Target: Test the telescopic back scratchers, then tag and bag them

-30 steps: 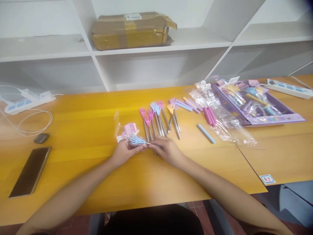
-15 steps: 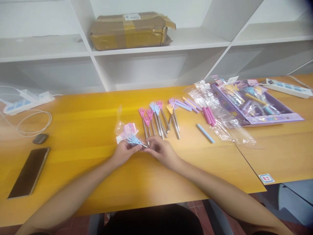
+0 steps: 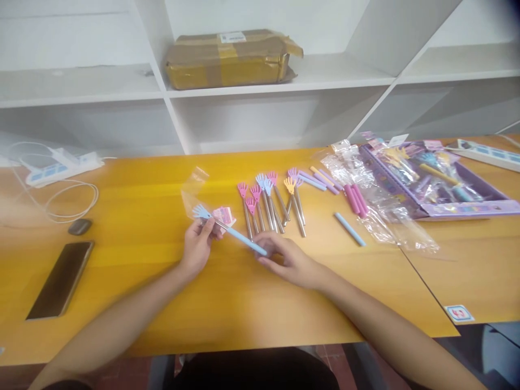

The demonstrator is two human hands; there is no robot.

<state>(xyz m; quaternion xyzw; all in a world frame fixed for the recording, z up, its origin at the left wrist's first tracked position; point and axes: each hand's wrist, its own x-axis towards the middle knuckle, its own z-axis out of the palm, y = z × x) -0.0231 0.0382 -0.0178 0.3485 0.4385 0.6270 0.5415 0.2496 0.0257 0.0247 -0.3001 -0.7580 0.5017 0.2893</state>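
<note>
A small blue back scratcher point(image 3: 244, 239) with a hand-shaped head, metal rod and blue grip slants between my hands. My left hand point(image 3: 197, 246) pinches its rod just below the head. At the end of the grip, my right hand point(image 3: 286, 257) curls its fingers and thumb around the tip. A clear plastic wrapper point(image 3: 195, 187) and a pink-and-white card point(image 3: 224, 216) are by my left fingers; whether they touch the hand is unclear. Just beyond my right hand lie several back scratchers point(image 3: 268, 203) without grips, with pink, blue, yellow and purple heads.
Loose grip tubes point(image 3: 350, 228) and crumpled clear bags point(image 3: 377, 216) lie to the right, beside a purple display box point(image 3: 467, 208) of wrapped scratchers. A phone point(image 3: 60, 279), a small black case point(image 3: 79, 226) and a power strip point(image 3: 65, 169) are left. Shelves hold a taped carton point(image 3: 231, 62).
The back scratcher's blue grip now shows in full between my hands. My right hand has shifted to the grip's end, away from the left. The view has shifted slightly.
</note>
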